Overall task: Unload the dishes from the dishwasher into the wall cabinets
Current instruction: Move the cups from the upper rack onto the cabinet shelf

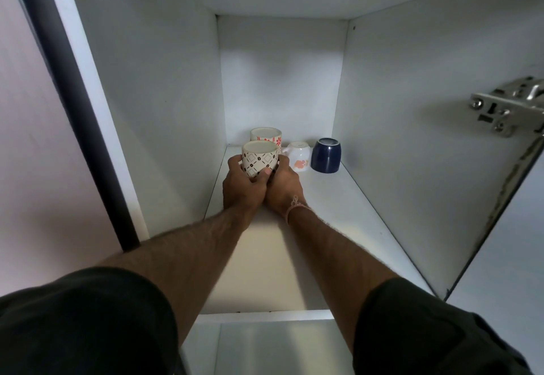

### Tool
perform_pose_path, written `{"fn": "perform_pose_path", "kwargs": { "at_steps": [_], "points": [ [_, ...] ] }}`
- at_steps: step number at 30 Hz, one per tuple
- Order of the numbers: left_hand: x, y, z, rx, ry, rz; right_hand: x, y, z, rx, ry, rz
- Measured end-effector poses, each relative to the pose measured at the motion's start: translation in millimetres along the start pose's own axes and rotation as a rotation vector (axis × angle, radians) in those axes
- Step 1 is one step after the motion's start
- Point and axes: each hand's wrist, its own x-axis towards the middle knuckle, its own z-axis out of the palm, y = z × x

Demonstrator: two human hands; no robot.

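Dimly lit, a pale pink surface point(35, 139) flanks a dark vertical strip point(79, 109).

The white shelf point(338, 198) bears an upturned navy cup point(326, 155) at the back, a small white cup point(299, 156) just left of it, a red-flowered cup point(266, 134) further left, and nearer, a patterned cup point(260, 158), base hidden.

One wide-angle head view looks forward and slightly down into the open white wall cabinet point(164, 95), close at its mouth, along its white shelf point(338, 212) toward the back wall point(279, 80).
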Motion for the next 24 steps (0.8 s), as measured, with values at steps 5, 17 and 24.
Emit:
{"fn": "perform_pose_path", "kwargs": {
  "at_steps": [5,17,24],
  "points": [
    [1.3,-1.7,1.8,-0.005,-0.017,0.005,-1.0,1.7,-1.3,0.011,-0.015,0.001],
    [1.0,-0.2,-0.2,-0.008,-0.043,0.002,-9.4,2.4,-6.3,-0.043,0.001,0.04],
    [-11.3,13.5,-7.5,-0.012,-0.058,-0.084,-37.3,1.3,-21.8,-0.056,-0.033,0.077]
  ]
}}
